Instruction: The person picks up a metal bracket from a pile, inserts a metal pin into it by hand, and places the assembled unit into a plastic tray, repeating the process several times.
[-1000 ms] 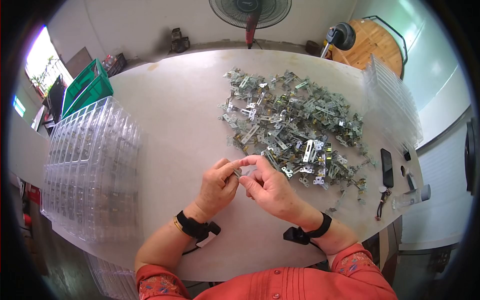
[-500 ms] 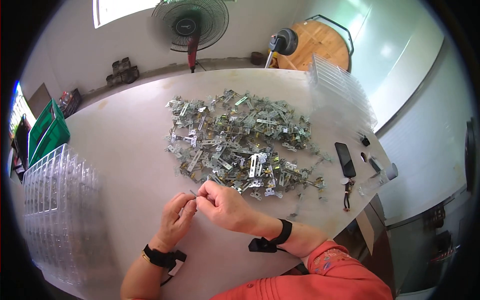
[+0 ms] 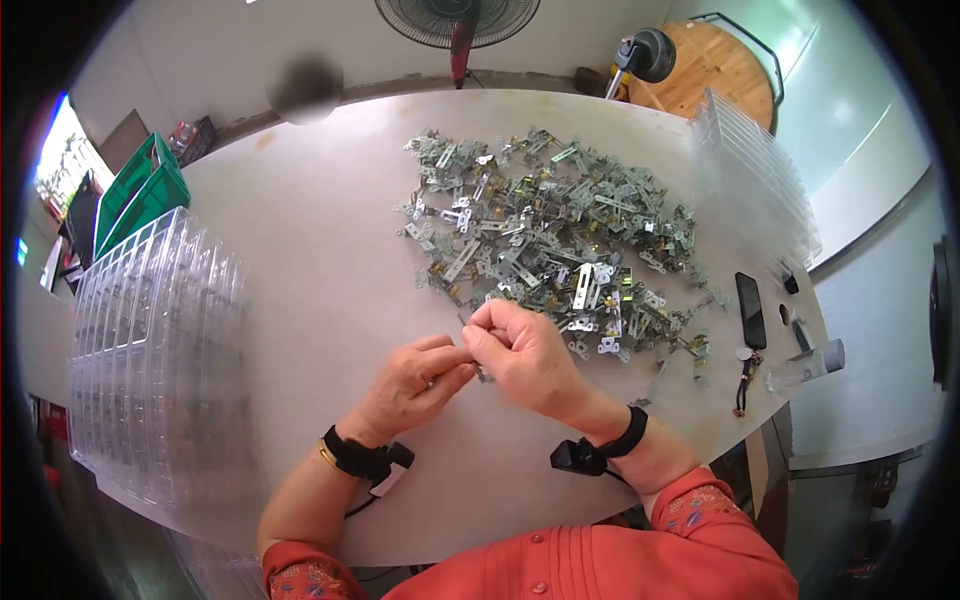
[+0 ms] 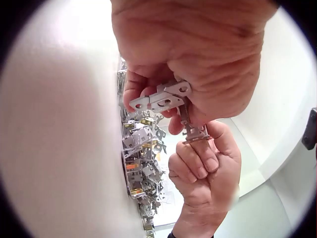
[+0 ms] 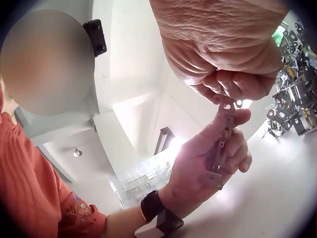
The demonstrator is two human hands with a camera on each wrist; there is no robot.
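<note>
Both hands meet over the table, just in front of a large pile of metal brackets (image 3: 540, 235). My left hand (image 3: 415, 385) holds one slim silver bracket, its holed plate (image 4: 161, 101) showing under the palm in the left wrist view. The bracket's body (image 5: 224, 136) lies along the left fingers in the right wrist view. My right hand (image 3: 530, 360), fingers curled, pinches the opposite end, where a small flanged plate (image 4: 198, 135) shows at the fingertips. In the head view the fingers hide most of the bracket.
A tall stack of clear plastic trays (image 3: 130, 350) stands at the left, with a green crate (image 3: 145, 195) behind it. More clear trays (image 3: 755, 175) stand at the back right. A phone (image 3: 750, 310), a strap (image 3: 743, 385) and a clear bottle (image 3: 805, 365) lie at the right edge.
The head view swung right, then back. The hands stay together on the bracket; my right index finger, extended a second ago, is now curled, and the left fingers lie straighter.
</note>
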